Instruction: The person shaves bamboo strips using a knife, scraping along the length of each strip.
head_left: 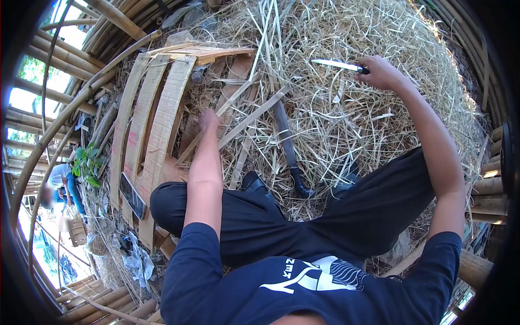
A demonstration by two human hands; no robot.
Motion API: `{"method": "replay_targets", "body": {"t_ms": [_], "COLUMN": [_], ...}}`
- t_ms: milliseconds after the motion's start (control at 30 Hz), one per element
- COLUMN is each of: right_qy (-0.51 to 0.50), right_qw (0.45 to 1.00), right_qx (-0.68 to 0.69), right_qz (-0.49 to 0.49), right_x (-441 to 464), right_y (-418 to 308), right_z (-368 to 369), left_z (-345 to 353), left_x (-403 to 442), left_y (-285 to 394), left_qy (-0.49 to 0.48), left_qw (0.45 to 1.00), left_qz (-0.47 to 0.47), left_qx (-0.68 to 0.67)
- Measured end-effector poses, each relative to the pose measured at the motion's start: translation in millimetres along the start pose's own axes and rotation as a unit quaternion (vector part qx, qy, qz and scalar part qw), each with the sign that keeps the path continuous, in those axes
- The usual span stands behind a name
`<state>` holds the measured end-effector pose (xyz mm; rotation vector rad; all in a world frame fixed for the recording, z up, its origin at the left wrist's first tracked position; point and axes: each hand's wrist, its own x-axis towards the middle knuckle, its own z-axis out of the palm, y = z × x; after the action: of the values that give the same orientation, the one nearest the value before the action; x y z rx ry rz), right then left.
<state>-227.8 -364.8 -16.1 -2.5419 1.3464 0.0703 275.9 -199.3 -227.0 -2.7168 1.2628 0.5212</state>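
My right hand [379, 73] is out at the upper right over the shavings, its fingers wrapped round the black handle of a knife [336, 64] whose bright blade points left. At the left, my left hand [209, 119] is closed beside the slatted wooden crate [172, 97], near the lower end of a bamboo strip [238, 96]; whatever its fingers grip is too small to make out. A second flat strip [254, 117] crosses just right of it. Between my feet and these strips lies a dark curved tool [285, 135].
Pale bamboo shavings [346, 32] cover the ground ahead. A phone [132, 196] leans on the crate's near side. Bamboo poles [114, 16] frame the left, where a person [65, 181] is bent over farther off. A green plant [88, 164] grows beside the crate.
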Motion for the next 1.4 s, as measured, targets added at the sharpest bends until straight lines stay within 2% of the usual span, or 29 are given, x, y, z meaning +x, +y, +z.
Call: {"method": "replay_targets", "body": {"t_ms": [200,300,400,467,600,667,733,800,867,967,1100,1167,1233,1300,1367,1400], "right_qy": [-0.013,-0.026,-0.031,-0.031,-0.013,-0.017,-0.016,-0.017,-0.011,-0.003,0.036,0.049,-0.004,-0.015,0.001,0.026], "right_qw": [1.0,0.999,0.999,0.999,1.0,1.0,1.0,1.0,0.999,1.0,0.999,0.998,0.997,0.993,0.984,0.984], "right_qx": [0.0,0.003,0.001,0.007,0.001,0.005,0.003,0.001,0.02,0.015,-0.006,-0.018,0.08,0.117,0.176,0.176], "right_qz": [0.012,0.025,0.025,0.029,0.019,0.022,0.022,0.022,0.022,0.021,-0.016,-0.028,0.024,0.02,0.03,0.018], "right_x": [2.5,-0.9,-7.0,-9.3,-10.0,-10.2,-10.7,-12.3,-14.8,-15.8,-7.4,-7.1,-9.1,-3.1,-4.6,-3.1], "right_y": [0.2,-7.4,-13.9,-13.4,-11.9,-11.7,-12.9,-14.7,-17.2,-17.7,-10.1,-15.3,-33.4,-37.6,-50.1,-52.9], "right_z": [0.3,-5.0,-13.5,-16.4,-13.0,-14.4,-15.4,-16.8,-18.4,-17.8,-2.4,-5.2,-14.5,-17.6,-21.3,-20.8], "left_z": [-36.7,-39.1,-37.1,-37.8,-43.3,-42.7,-45.5,-45.6,-40.5,-57.4,-94.5,-114.1,-143.6,-164.8,-175.4,-179.1], "left_x": [-7.5,-8.3,-8.7,-8.3,-17.2,-16.9,-20.5,-17.9,-10.8,-14.4,-35.1,-44.7,-69.3,-87.9,-99.2,-104.9], "left_y": [19.2,19.5,18.9,17.7,20.4,20.0,21.4,23.3,25.0,41.3,77.0,101.3,127.7,150.6,167.4,174.8], "left_qy": [0.014,0.047,0.072,0.094,0.124,0.111,0.07,0.078,0.123,0.103,0.102,0.033,0.023,0.012,-0.008,-0.011], "left_qw": [0.999,0.992,0.991,0.984,0.98,0.981,0.992,0.991,0.972,0.952,0.93,0.903,0.887,0.869,0.74,0.74], "left_qz": [0.03,0.067,0.03,-0.053,-0.009,-0.028,0.018,0.056,0.122,0.168,0.238,0.254,0.276,0.296,0.378,0.375], "left_qx": [-0.024,-0.093,-0.111,-0.14,-0.155,-0.157,-0.108,-0.097,-0.157,-0.235,-0.26,-0.344,-0.37,-0.396,-0.557,-0.558]}}
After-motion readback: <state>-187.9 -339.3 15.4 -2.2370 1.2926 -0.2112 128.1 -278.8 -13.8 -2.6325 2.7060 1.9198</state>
